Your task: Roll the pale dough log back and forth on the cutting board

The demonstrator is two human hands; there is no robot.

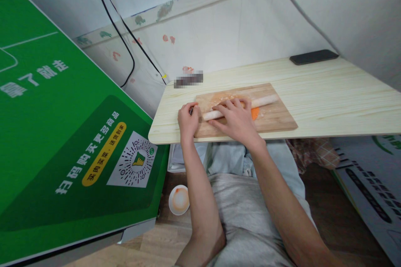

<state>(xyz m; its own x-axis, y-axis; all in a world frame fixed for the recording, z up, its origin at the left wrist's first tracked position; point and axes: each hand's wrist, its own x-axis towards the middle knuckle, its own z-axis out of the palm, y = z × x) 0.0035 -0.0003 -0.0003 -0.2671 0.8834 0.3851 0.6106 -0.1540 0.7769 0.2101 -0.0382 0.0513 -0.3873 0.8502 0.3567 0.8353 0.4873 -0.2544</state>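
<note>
A pale wooden rolling pin lies slantwise across a wooden cutting board. My right hand is laid over the middle of the pin, its fingers bent across it. From under the pin and that hand shows a piece of orange dough; the rest of it is hidden. My left hand is at the board's left edge, just beyond the pin's left end. Its fingers are curled together, and what they hold, if anything, cannot be made out. Whitish, flour-like smears mark the board.
The board rests on a light wood-grain table against the wall. A black phone lies at the back right. On the left stands a large green panel. Below the table are a white bowl and a plastic bag.
</note>
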